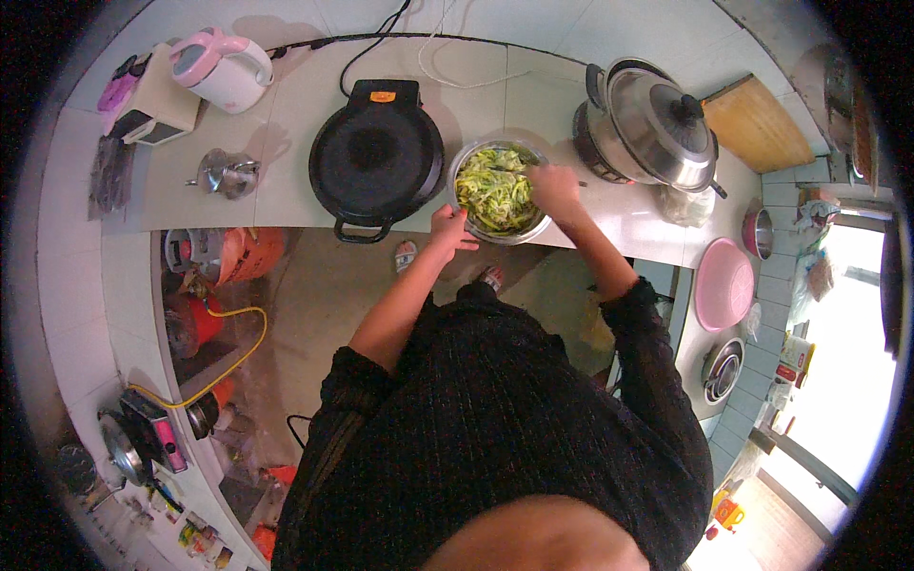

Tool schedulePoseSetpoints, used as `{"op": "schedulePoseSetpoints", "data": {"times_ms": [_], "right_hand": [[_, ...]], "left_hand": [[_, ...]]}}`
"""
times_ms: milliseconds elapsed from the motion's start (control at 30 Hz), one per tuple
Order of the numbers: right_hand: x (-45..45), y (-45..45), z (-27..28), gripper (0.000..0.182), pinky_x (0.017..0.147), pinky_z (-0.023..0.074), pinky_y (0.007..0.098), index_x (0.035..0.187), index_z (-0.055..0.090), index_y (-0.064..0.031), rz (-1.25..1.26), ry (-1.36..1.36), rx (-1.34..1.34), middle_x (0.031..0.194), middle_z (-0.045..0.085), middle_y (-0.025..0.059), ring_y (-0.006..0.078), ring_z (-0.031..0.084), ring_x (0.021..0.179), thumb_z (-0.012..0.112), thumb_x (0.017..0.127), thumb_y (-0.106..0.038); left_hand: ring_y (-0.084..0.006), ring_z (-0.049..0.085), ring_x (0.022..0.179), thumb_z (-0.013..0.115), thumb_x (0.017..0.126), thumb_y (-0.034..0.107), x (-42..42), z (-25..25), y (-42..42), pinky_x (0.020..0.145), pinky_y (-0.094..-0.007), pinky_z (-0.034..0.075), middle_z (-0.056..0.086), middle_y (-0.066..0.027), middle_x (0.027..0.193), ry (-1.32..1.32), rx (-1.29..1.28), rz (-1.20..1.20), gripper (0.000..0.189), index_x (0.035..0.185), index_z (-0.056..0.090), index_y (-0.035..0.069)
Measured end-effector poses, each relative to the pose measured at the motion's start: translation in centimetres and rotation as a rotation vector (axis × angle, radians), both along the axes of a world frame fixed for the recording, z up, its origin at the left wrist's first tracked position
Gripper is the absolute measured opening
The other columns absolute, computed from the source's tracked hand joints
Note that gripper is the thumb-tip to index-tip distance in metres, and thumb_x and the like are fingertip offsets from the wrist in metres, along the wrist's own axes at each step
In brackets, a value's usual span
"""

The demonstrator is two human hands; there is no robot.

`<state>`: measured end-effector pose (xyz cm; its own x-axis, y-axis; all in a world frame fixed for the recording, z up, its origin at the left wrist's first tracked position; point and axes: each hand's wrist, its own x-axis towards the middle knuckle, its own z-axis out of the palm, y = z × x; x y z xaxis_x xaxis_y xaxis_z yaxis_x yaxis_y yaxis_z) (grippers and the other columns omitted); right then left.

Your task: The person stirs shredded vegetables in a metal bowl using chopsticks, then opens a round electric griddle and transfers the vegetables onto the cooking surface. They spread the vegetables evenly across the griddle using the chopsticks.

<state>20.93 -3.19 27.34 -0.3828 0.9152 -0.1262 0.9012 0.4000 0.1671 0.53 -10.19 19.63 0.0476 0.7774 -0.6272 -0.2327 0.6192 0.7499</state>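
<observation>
A round metal bowl (515, 238) at the counter's front edge holds shredded green and yellowish vegetables (496, 191). My left hand (451, 230) grips the bowl's near left rim, some fingers spread. At the bowl's right side, my right hand (555, 191) is closed and blurred around a thin utensil; its dark tip reaches into the vegetables and its other end sticks out right of the hand. Whether it is chopsticks or a spoon handle I cannot tell. Just left of the bowl lies a black electric griddle pan (375, 164) with an open, flat cooking surface and a loop handle at the front.
A lidded steel pot (653, 132) stands on a burner at right, before a wooden cutting board (760, 125). At left are a small metal teapot (228, 173) and a pink-and-white kettle (225, 71). A pink basin (724, 284) lies on the right counter. A black cord runs behind the griddle.
</observation>
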Motion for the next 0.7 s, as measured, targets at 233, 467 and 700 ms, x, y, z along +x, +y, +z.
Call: {"op": "schedulePoseSetpoints", "data": {"times_ms": [233,467,700], "right_hand": [[1.6,-5.5,-1.5,0.025,0.056,0.0506,0.0397,0.096,0.067,-0.0179,0.224,0.152,0.011,0.073,0.064,0.0088,0.0275,0.064,0.065,0.056,0.074,-0.012],[6.4,-4.9,3.1,0.018,0.066,0.0518,0.0432,0.090,0.065,-0.0104,-0.126,0.089,0.001,0.081,0.065,0.0135,0.0315,0.065,0.075,0.055,0.074,-0.012],[2.1,-0.5,-3.0,0.017,0.061,0.0514,0.0445,0.088,0.065,-0.0126,-0.177,0.121,-0.043,0.078,0.066,0.0127,0.0319,0.065,0.073,0.053,0.077,-0.014]], "left_hand": [[-0.0406,0.064,0.071,0.048,0.093,0.016,0.1,-2.0,0.2,0.055,-0.0475,0.060,0.049,-0.0161,0.093,-0.056,0.030,0.059,0.019,0.099,0.039,0.000],[-0.0351,0.063,0.058,0.044,0.095,0.015,0.7,-1.5,-0.4,0.046,-0.0418,0.058,0.051,-0.0156,0.082,0.002,0.050,0.109,0.018,0.086,0.035,0.003],[-0.0391,0.064,0.063,0.046,0.094,0.018,1.0,-1.5,-0.2,0.049,-0.0439,0.059,0.049,-0.0173,0.090,0.007,0.053,0.093,0.021,0.098,0.036,0.000]]}}
